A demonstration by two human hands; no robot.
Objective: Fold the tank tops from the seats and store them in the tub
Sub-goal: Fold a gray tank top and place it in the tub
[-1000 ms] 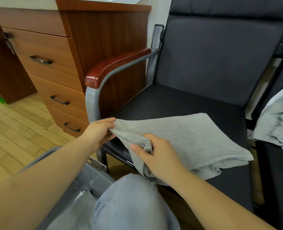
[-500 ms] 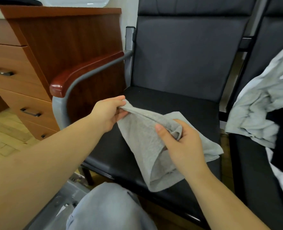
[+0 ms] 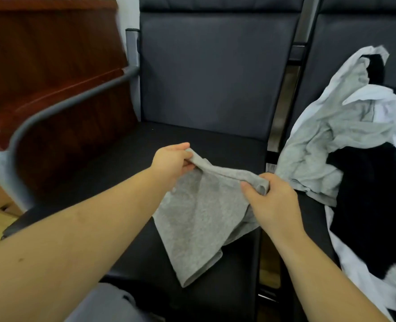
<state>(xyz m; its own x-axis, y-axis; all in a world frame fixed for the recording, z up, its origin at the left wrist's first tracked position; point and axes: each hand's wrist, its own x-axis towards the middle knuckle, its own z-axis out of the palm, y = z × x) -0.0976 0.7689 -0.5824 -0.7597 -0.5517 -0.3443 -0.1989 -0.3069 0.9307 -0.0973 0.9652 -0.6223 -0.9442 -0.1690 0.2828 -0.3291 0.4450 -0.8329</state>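
A folded grey tank top [image 3: 199, 219] hangs over the black seat [image 3: 127, 159] in front of me. My left hand [image 3: 171, 161] pinches its upper left corner. At the upper right corner my right hand [image 3: 271, 201] grips the fold, fingers curled round the cloth. The top edge is stretched between both hands and the rest droops onto the seat. On the seat to the right lies a heap of tank tops [image 3: 345, 145] in grey, white and black. The tub is out of view.
A wooden armrest on a grey metal tube [image 3: 60, 101] bounds the seat on the left, with a brown wooden cabinet [image 3: 48, 43] behind it. My knee in light jeans [image 3: 104, 305] sits at the bottom edge. Wooden floor shows at the lower left.
Both hands have lifted the grey tank top off the seat and carried it right, towards the seat's middle. The view has swung right, so the tub has left the frame and the heap shows.
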